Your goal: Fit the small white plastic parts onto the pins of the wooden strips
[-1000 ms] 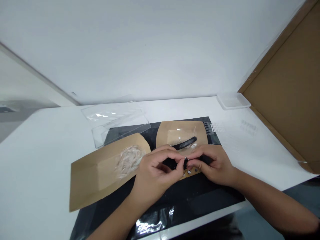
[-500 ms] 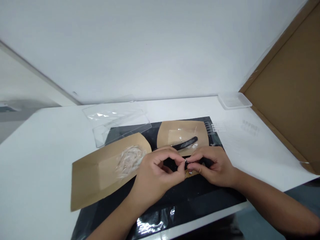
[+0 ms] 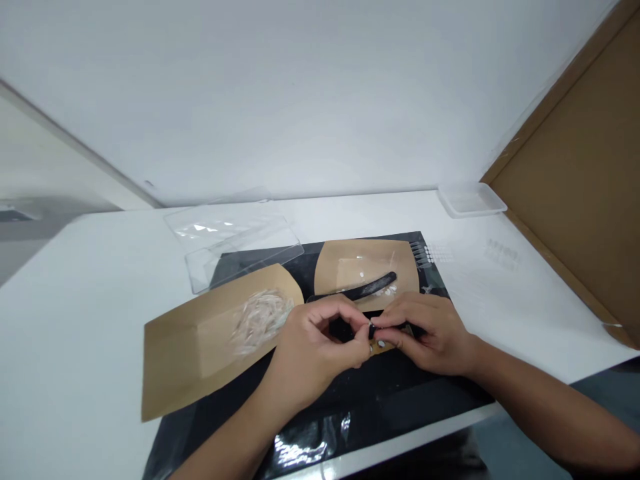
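Fingertips of my left hand (image 3: 323, 343) and my right hand (image 3: 425, 333) meet in a pinch over the black mat (image 3: 395, 407). Between them shows a small dark piece (image 3: 372, 331), too small to name, with a pale bit at its top. Just below my fingers lies a small yellowish-brown piece (image 3: 376, 349) with round pale dots, partly hidden by the hands. Behind my hands a dark curved strip (image 3: 373, 288) lies across the small cardboard tray (image 3: 407, 257), which holds tiny white bits.
Left of my hands, a larger cardboard tray (image 3: 173, 353) holds a heap of thin clear pieces (image 3: 263, 320). Clear plastic covers (image 3: 240, 250) lie behind it. At the back right stand a shallow plastic container (image 3: 471, 200) and a brown cardboard panel (image 3: 585, 180). Clear pieces with white dots (image 3: 433, 253) lie near the mat's corner.
Both hands stay almost where they were, still pinching the small dark piece. My fingers have shifted slightly, so the round pale dots below show a little more.
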Motion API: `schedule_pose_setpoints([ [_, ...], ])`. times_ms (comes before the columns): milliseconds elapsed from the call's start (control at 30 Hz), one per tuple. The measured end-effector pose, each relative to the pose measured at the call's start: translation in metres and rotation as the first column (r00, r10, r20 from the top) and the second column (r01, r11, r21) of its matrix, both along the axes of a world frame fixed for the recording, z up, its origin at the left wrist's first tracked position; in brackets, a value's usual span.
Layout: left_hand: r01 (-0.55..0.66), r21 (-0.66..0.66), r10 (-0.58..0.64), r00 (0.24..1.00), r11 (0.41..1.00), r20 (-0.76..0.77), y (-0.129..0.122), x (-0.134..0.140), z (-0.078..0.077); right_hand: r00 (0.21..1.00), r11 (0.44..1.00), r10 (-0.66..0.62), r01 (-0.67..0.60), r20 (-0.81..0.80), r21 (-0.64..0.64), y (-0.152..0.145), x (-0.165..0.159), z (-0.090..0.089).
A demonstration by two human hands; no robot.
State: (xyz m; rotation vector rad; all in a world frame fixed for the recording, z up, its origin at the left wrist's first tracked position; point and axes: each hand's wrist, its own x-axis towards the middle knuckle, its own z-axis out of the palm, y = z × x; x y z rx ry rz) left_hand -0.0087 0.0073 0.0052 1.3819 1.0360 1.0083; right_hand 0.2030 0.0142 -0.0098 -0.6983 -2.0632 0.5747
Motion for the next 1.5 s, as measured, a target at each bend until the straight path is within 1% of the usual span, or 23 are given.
schedule_pose_setpoints([
  [133, -0.051, 0.071, 0.057, 0.995, 0.996, -0.08, -0.001, 0.001, 0.002, 1.0, 1.0, -0.003, 0.003, -0.002, 0.019, 0.0, 0.0, -0.002],
  [200, -0.06, 0.072, 0.067, 0.993, 0.996, -0.096, -0.001, 0.001, 0.003, 1.0, 1.0, -0.005, 0.005, 0.0, 0.02, 0.0, 0.0, -0.002],
  [267, -0.051, 0.03, 0.053, 0.995, 0.998, -0.08, -0.001, 0.0, 0.003, 1.0, 1.0, -0.002, 0.002, 0.003, 0.017, 0.0, 0.0, -0.001],
  [433, -0.017, -0.147, 0.017, 1.0, 0.989, -0.004, 0.001, -0.002, -0.001, 1.0, 1.0, 0.004, -0.004, 0.009, 0.008, 0.0, 0.001, 0.001],
  [600, 0.012, -0.221, -0.003, 0.999, 0.975, 0.041, 0.001, -0.004, -0.003, 1.0, 1.0, 0.016, -0.016, -0.005, -0.017, 0.0, 0.002, 0.001],
  [767, 0.041, -0.338, -0.017, 0.997, 0.94, 0.073, 0.001, -0.005, -0.001, 0.999, 0.996, 0.031, -0.034, -0.039, -0.085, 0.0, 0.002, 0.001],
  [900, 0.074, -0.38, -0.031, 0.992, 0.922, 0.119, 0.001, -0.005, -0.001, 0.996, 0.986, 0.033, -0.046, -0.082, -0.163, 0.002, 0.003, 0.0],
  [1067, 0.11, -0.365, -0.059, 0.987, 0.925, 0.148, 0.0, -0.008, -0.005, 0.99, 0.962, 0.041, -0.075, -0.134, -0.261, 0.003, 0.003, 0.001],
  [1133, 0.132, -0.347, -0.078, 0.983, 0.928, 0.166, 0.0, -0.009, -0.007, 0.987, 0.956, 0.041, -0.085, -0.157, -0.28, 0.002, 0.003, 0.002],
  [1333, 0.186, -0.32, -0.127, 0.972, 0.929, 0.196, 0.001, -0.01, -0.006, 0.976, 0.947, 0.053, -0.116, -0.211, -0.299, 0.002, 0.002, 0.002],
  [1500, 0.158, -0.29, -0.112, 0.979, 0.944, 0.169, 0.002, -0.008, -0.005, 0.983, 0.951, 0.041, -0.093, -0.178, -0.294, 0.002, 0.002, 0.002],
])
